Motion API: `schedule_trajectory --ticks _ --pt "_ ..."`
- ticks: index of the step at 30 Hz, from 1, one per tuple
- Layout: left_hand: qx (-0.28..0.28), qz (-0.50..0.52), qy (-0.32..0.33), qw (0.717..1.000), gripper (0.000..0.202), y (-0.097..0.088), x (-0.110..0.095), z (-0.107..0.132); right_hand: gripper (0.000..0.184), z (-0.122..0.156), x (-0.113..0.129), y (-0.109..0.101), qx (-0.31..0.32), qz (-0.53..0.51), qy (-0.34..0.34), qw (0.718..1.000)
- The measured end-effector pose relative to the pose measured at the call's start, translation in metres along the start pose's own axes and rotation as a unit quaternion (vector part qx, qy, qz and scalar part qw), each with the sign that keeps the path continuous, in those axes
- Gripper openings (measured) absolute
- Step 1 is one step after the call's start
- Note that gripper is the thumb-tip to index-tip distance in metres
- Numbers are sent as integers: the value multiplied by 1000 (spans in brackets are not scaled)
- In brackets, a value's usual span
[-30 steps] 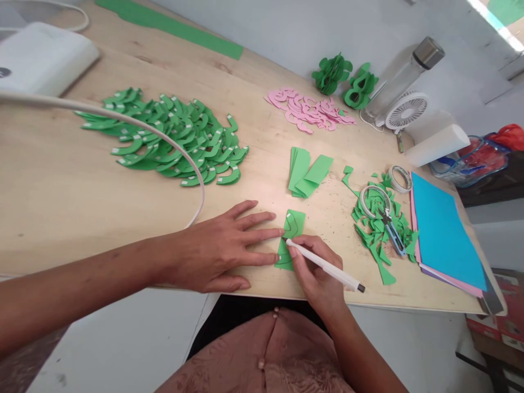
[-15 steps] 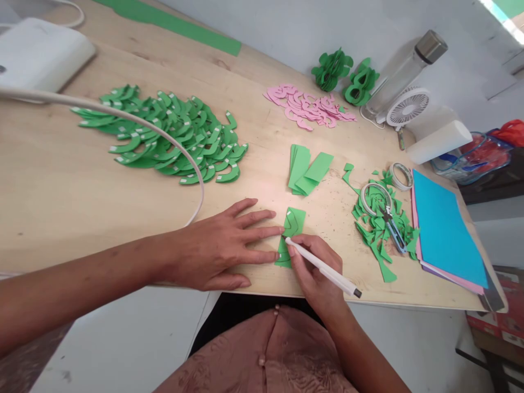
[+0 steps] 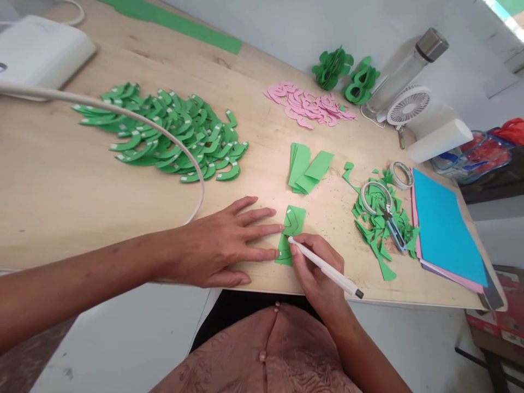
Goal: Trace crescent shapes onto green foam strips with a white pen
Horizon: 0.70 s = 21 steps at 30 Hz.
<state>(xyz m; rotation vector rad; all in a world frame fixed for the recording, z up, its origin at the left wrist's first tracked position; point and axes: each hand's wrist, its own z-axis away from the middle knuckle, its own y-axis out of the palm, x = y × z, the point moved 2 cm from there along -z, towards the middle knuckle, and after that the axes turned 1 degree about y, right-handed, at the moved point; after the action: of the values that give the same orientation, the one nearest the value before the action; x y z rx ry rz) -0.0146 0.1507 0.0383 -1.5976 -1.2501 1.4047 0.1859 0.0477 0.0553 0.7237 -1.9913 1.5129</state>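
Note:
My left hand lies flat with fingers spread, two fingertips resting on the left edge of a green paper strip. Curved dark lines and small white patches show on that strip. In my right hand is a white pen, its tip at the middle of the strip and its dark end pointing to the lower right. Just beyond the strip lie several plain green paper strips, fanned out and overlapping.
Curved green cutouts form a large pile at left, behind a white cable. Pink cutouts lie farther back. At right are green scraps, tape rolls, snips, blue paper, a small fan and a bottle.
The pen tip has shifted slightly to the right on the green paper strip, with my right hand moving along. My left hand stays in place on the strip's edge.

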Motion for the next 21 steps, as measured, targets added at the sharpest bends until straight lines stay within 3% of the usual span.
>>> schedule_trajectory --ticks 21 --pt "-9 6 0 1000 48 -1 -1 -1 9 6 4 -4 -34 10 -2 999"
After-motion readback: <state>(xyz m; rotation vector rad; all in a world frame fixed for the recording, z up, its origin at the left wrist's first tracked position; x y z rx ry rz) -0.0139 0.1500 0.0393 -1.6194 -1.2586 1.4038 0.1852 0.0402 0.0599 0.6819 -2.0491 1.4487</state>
